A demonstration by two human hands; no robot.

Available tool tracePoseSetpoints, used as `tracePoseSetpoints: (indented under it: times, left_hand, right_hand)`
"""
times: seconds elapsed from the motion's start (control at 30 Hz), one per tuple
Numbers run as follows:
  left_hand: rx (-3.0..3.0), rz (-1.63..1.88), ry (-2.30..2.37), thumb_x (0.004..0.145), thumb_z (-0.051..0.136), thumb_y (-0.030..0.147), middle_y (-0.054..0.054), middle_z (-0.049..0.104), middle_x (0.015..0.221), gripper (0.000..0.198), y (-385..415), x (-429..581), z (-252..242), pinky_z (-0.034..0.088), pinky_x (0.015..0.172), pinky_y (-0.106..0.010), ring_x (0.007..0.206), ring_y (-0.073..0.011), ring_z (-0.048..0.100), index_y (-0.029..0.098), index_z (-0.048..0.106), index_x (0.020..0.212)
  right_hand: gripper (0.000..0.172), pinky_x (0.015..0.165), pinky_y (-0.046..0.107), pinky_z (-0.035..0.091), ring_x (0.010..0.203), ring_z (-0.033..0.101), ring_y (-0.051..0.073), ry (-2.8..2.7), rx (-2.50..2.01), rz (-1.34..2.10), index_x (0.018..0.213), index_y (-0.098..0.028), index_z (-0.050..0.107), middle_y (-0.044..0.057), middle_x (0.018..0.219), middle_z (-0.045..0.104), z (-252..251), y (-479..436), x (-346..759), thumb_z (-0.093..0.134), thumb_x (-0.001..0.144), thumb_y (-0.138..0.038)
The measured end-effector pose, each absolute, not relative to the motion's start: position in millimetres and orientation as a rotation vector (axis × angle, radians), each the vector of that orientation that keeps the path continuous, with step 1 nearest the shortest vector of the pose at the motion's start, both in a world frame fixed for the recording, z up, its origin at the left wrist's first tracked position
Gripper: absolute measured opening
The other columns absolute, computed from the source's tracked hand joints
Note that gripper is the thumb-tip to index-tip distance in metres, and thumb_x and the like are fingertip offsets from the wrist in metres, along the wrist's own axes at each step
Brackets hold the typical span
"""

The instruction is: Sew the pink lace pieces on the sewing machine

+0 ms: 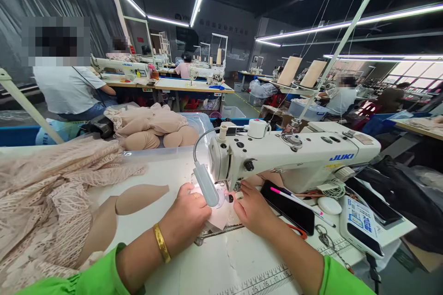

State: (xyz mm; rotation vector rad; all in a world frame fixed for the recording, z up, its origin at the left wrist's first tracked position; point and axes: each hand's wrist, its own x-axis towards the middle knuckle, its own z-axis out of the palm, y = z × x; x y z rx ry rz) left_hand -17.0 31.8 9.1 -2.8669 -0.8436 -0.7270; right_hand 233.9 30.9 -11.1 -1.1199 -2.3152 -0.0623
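A pale pink fabric piece point(220, 219) lies under the needle end of a white JUKI sewing machine point(297, 150). My left hand point(188, 212) is closed on its left side, fingers bent and pressed together at the cloth. On the other side, my right hand point(255, 207) has its bent fingers close to the presser foot and its thumb at the cloth's right edge; the fingertips are partly hidden. A grey lamp head point(205, 185) on a bendable neck hangs over the cloth and covers part of it.
Beige lace point(65, 184) and foam cups point(140, 198) lie to the left. Behind them, a clear bin point(202, 124) holds more cups. A black phone point(290, 207), a pen point(301, 205) and a white power bank point(362, 226) lie at right. Co-workers sit at machines farther back.
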Motion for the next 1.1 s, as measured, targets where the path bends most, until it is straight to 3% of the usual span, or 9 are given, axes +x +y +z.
tracePoseSetpoints:
  times: [0.47,0.63,0.73,1.1]
  left_hand:
    - [-2.881,-0.571,-0.899,0.074,0.052,-0.006,0.0,0.071,0.081,0.024,32,-19,11,0.037,0.097,-0.053,0.074,-0.0202,0.066,0.017,0.059,0.073]
    - [-2.826,-0.629,-0.899,0.081,0.056,-0.001,0.0,0.069,0.082,0.021,16,-12,7,0.036,0.092,-0.047,0.074,-0.0199,0.062,0.02,0.062,0.081]
    - [-2.759,-0.693,-0.854,0.085,0.056,0.002,0.001,0.065,0.081,0.019,-2,-2,0,0.035,0.086,-0.041,0.07,-0.0179,0.057,0.02,0.062,0.085]
    - [-2.815,-0.686,-0.863,0.089,0.051,0.004,0.003,0.064,0.075,0.023,12,-9,0,0.036,0.086,-0.043,0.065,-0.0164,0.053,0.021,0.06,0.076]
  right_hand:
    - [0.022,0.09,0.042,0.05,0.094,0.057,0.029,-2.32,-1.064,-0.047,0.088,-0.019,0.064,0.012,0.093,0.067,-10,28,234,0.047,0.089,-0.005]
    - [0.026,0.073,0.033,0.041,0.082,0.049,0.023,-2.461,-0.949,0.113,0.092,-0.021,0.066,0.004,0.083,0.063,-5,22,236,0.051,0.081,-0.002]
    - [0.025,0.071,0.031,0.036,0.078,0.048,0.019,-2.55,-0.853,0.217,0.088,-0.022,0.064,0.001,0.084,0.063,-1,18,235,0.052,0.08,-0.001]
    - [0.027,0.069,0.03,0.032,0.08,0.046,0.02,-2.533,-0.979,0.21,0.091,-0.021,0.065,0.002,0.084,0.056,-7,20,228,0.054,0.078,0.0]
